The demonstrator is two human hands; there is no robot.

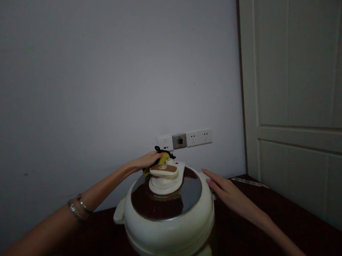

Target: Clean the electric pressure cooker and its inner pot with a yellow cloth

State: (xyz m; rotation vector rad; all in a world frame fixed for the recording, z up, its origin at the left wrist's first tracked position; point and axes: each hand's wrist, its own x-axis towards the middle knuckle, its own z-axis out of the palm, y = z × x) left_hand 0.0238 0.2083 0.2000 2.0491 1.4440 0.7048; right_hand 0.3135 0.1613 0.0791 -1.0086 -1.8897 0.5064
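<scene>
A white electric pressure cooker (168, 232) with a dark glossy lid top stands in front of me. On its lid is a white knob with a brown handle plate (163, 169). Reaching behind that handle, my left hand (149, 159) is closed around a yellow cloth (164, 157) with black edging, pressed against the back left of the lid. My right hand (225, 188) rests along the cooker's right rim, its fingers stretched out and holding nothing. The cooker hides the lower part of the cloth.
The cooker stands on a dark red-brown table (241, 232). Behind it, a pale wall (99, 90) carries a row of sockets (199, 138). To the right rises a white panelled door (296, 97). A thin patterned strip (249, 182) lies near the table's back right.
</scene>
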